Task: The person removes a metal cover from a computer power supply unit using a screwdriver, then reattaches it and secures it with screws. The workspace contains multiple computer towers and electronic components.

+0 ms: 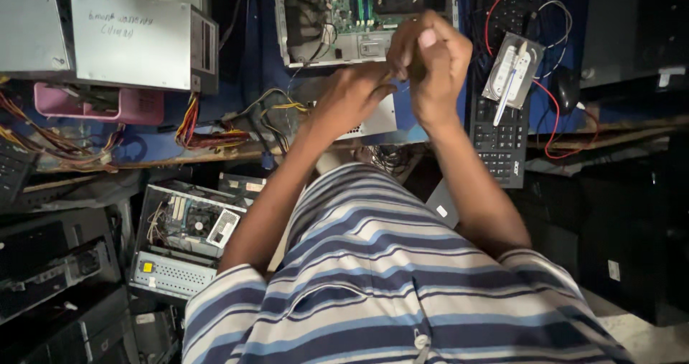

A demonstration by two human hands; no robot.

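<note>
The person's left hand (352, 98) and right hand (430, 62) meet above the workbench, just in front of an open computer case (359, 19) whose green board and cables show. Both hands are curled, fingers pressed together around something small held between them; a thin pale sliver (387, 73) shows at the left fingertips, but what it is cannot be told, as the fingers hide nearly all of it. The right hand wraps over the top, thumbnail up, while the left comes in from below and pinches.

Judging by how little of it shows, the held piece is light and small, easily dropped, and best kept in a fingertip pinch rather than in the palm. If it is a computer part, it is likely stiff and somewhat fragile, so edges would be the safer hold.

To the right lies a black keyboard (499, 138), with a bare hard drive (511, 70) and a pen resting on it, red wires looping around. At left stands a grey metal box (136, 41) over a pink tray (100, 105); another opened case (186, 227) sits lower down
</note>
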